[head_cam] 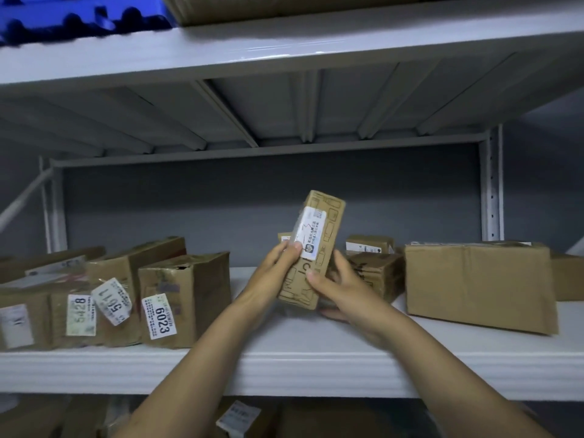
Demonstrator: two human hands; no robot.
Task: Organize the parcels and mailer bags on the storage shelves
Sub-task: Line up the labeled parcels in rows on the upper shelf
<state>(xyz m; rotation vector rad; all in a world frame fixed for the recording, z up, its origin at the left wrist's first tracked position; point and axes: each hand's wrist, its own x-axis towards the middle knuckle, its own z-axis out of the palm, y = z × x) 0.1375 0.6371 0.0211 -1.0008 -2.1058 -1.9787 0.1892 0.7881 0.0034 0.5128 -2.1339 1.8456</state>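
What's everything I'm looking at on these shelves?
shelving: one unit, white-grey, across view.
narrow parcel: one, brown with white label, held over middle shelf.
number-tagged cartons: at least three, brown, middle shelf left.
large carton: one, brown, middle shelf right.
small cartons: about three, brown, behind the narrow parcel.
blue moulded item: one, blue, top shelf left.
left hand: one, grips narrow parcel's left side.
right hand: one, grips its lower right.
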